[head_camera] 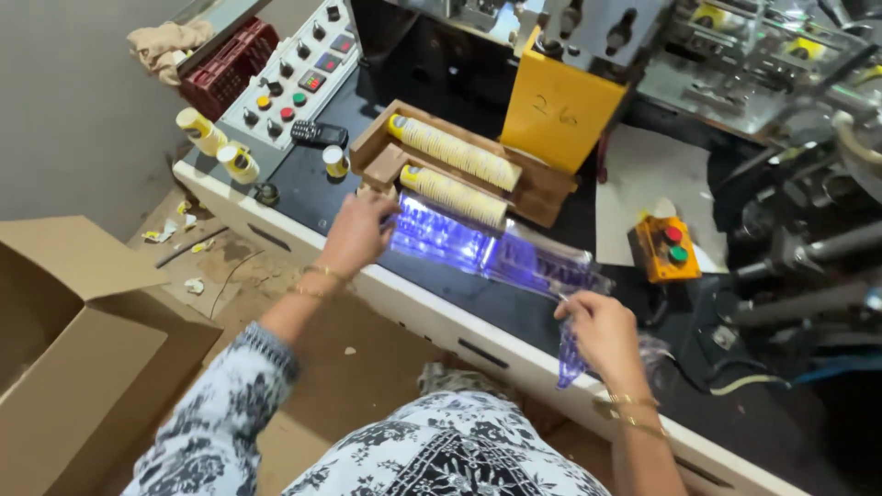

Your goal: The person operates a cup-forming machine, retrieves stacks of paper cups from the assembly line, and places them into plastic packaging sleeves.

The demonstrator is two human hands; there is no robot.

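A long clear plastic sleeve with blue print (501, 253) lies across the dark machine table (312, 188), filled with a stack of paper cups. My left hand (356, 231) grips its far left end. My right hand (602, 332) pinches the sleeve's loose open end near the table's front edge. Just behind the sleeve, a wooden tray (542, 188) holds two lying stacks of yellow-patterned paper cups (452, 152).
A control panel with coloured buttons (299, 78) stands at the back left, a phone (319, 134) and loose cups (237, 162) beside it. A yellow guard (559, 112) and an orange button box (663, 248) sit further right. An open cardboard box (83, 358) stands on the floor.
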